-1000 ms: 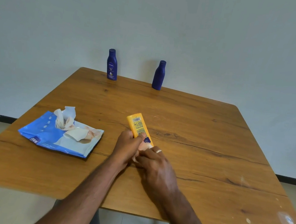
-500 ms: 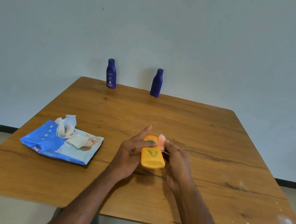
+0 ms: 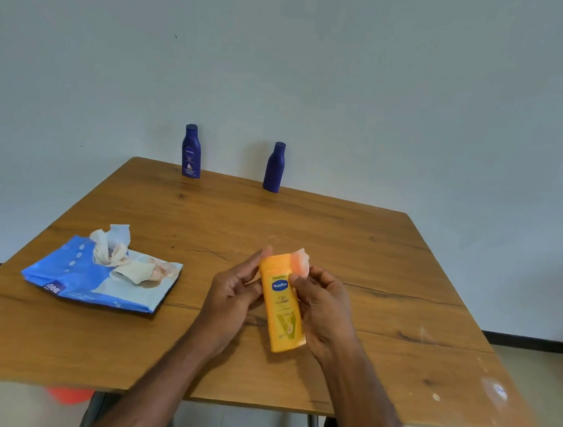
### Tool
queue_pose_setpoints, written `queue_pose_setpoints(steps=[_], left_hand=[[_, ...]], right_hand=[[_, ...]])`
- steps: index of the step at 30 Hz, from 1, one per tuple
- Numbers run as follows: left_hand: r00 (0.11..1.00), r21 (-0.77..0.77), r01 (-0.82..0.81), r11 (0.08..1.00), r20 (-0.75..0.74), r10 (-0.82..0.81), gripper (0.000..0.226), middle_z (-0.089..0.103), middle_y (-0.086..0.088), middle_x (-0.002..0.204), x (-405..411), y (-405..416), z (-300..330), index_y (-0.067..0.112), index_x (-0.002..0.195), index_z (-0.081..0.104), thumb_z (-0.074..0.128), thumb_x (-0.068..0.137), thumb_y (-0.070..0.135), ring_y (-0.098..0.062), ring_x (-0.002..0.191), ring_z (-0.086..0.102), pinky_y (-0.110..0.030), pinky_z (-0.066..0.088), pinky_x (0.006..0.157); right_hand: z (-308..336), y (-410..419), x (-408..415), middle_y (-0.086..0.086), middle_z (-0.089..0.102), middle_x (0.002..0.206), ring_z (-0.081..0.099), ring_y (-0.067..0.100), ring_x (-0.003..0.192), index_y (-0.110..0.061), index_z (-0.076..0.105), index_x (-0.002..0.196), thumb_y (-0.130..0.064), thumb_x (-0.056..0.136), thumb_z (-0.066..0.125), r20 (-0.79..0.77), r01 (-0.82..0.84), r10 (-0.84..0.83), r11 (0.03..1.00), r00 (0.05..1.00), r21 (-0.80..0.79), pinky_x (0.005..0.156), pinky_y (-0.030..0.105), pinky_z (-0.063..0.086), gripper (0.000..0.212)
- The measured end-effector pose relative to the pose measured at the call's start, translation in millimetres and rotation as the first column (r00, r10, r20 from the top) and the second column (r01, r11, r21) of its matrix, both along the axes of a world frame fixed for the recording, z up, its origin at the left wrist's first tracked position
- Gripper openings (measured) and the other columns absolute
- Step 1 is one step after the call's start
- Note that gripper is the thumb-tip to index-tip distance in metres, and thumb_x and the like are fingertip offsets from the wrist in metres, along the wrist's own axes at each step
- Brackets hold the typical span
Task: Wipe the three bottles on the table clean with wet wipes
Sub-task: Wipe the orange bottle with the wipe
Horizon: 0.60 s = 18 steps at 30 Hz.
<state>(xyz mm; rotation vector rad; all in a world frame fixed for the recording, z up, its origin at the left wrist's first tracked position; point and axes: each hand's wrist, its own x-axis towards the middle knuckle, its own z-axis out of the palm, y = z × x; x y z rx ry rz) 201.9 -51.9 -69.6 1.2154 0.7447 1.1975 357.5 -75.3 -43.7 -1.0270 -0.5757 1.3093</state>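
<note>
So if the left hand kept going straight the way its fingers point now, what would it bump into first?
Its fingers already touch the yellow plastic lotion bottle it holds. Beyond that, the left hand points up and away over bare wooden table, roughly toward the plain dark blue bottle; depth is unclear.

yellow bottle (image 3: 281, 303): "Vaseline" | left blue bottle (image 3: 191, 152): "NIVEA"

Yellow bottle (image 3: 281, 303) between both hands (left (image 3: 231, 294), right (image 3: 324, 307)), wet wipe (image 3: 300, 265) against its cap.

Both hands (image 3: 231, 289) (image 3: 324, 307) raised — fingers curled, gripping
</note>
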Motion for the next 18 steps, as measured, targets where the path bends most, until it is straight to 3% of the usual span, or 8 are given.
queue_pose_setpoints(steps=[4, 7, 9, 10, 12, 13, 15, 18], left_hand=[[0.999, -0.148, -0.025, 0.989, 0.035, 0.031, 0.052, 0.079, -0.005, 0.108, -2, -9, 11, 0.032, 0.144, 0.048, 0.061, 0.099, 0.009, -0.025, 0.098, 0.076, -0.036, 0.063, 0.069], [0.997, -0.142, -0.063, 0.988, -0.062, 0.054, 0.051, 0.08, -0.001, 0.099, 1, -17, 17, 0.021, 0.139, 0.054, 0.07, 0.093, 0.007, -0.021, 0.091, 0.078, -0.032, 0.062, 0.064], [0.996, -0.134, -0.07, 0.989, -0.072, 0.061, 0.052, 0.081, -0.001, 0.099, 0, -21, 21, 0.017, 0.139, 0.054, 0.071, 0.092, 0.005, -0.02, 0.09, 0.078, -0.035, 0.064, 0.066], [0.994, -0.126, -0.086, 0.988, -0.083, 0.075, 0.054, 0.08, -0.001, 0.1, -2, -22, 24, 0.017, 0.14, 0.054, 0.072, 0.091, 0.004, -0.02, 0.09, 0.078, -0.037, 0.064, 0.069], [0.989, -0.097, -0.121, 0.988, -0.102, 0.111, 0.056, 0.08, 0.0, 0.103, -4, -23, 28, 0.016, 0.142, 0.054, 0.073, 0.09, 0.002, -0.018, 0.09, 0.078, -0.035, 0.064, 0.069], [0.986, -0.073, -0.132, 0.989, -0.111, 0.124, 0.057, 0.08, 0.0, 0.106, -5, -23, 29, 0.015, 0.141, 0.054, 0.073, 0.09, 0.001, -0.017, 0.09, 0.078, -0.032, 0.063, 0.066], [0.981, -0.008, -0.143, 0.99, -0.135, 0.141, 0.059, 0.078, -0.003, 0.113, -6, -24, 33, 0.014, 0.142, 0.054, 0.074, 0.088, -0.001, -0.016, 0.095, 0.077, -0.031, 0.063, 0.067], [0.957, 0.136, -0.165, 0.977, -0.216, 0.191, 0.059, 0.074, 0.0, 0.12, -6, -22, 37, 0.016, 0.14, 0.058, 0.077, 0.086, 0.002, -0.009, 0.108, 0.072, -0.034, 0.064, 0.079]], right_hand=[[1, -10, -8, 0.025, 0.071, 0.107, 0.072, 0.034, 0.089, -0.001, 0.069, 0.111, 0.003, 0.088, 0.069, 0.086, 0.073, -0.078, 0.996, 0.993, 0.054, 0.082, 0.054, 0.059, 0.023], [2, -18, -19, 0.011, 0.076, 0.103, 0.074, 0.028, 0.094, -0.011, 0.073, 0.11, -0.005, 0.091, 0.069, 0.357, 0.161, -0.185, 0.982, 0.915, 0.097, 0.084, 0.054, 0.059, 0.021], [4, -24, -24, -0.001, 0.076, 0.105, 0.072, 0.015, 0.095, -0.019, 0.074, 0.115, -0.011, 0.093, 0.067, 0.649, 0.198, -0.286, 0.958, 0.706, 0.207, 0.082, 0.043, 0.061, 0.024], [5, -27, -25, -0.003, 0.074, 0.106, 0.07, 0.012, 0.095, -0.02, 0.073, 0.117, -0.011, 0.093, 0.066, 0.788, 0.177, -0.346, 0.938, 0.509, 0.297, 0.081, 0.037, 0.06, 0.026], [5, -31, -29, 0.003, 0.07, 0.105, 0.064, 0.016, 0.091, -0.014, 0.072, 0.12, -0.006, 0.093, 0.064, 0.89, 0.039, -0.441, 0.897, 0.115, 0.44, 0.075, 0.03, 0.055, 0.03], [6, -33, -33, 0.007, 0.069, 0.102, 0.062, 0.02, 0.088, -0.011, 0.071, 0.12, -0.003, 0.092, 0.064, 0.887, -0.023, -0.462, 0.886, 0.001, 0.462, 0.071, 0.03, 0.053, 0.03], [10, -35, -38, 0.011, 0.069, 0.099, 0.062, 0.026, 0.082, -0.007, 0.071, 0.117, 0.0, 0.09, 0.065, 0.873, -0.071, -0.476, 0.879, -0.109, 0.471, 0.068, 0.035, 0.05, 0.029], [16, -34, -44, 0.013, 0.068, 0.092, 0.061, 0.03, 0.076, -0.005, 0.072, 0.112, 0.004, 0.087, 0.064, 0.859, -0.082, -0.497, 0.868, -0.125, 0.491, 0.065, 0.036, 0.049, 0.028]])
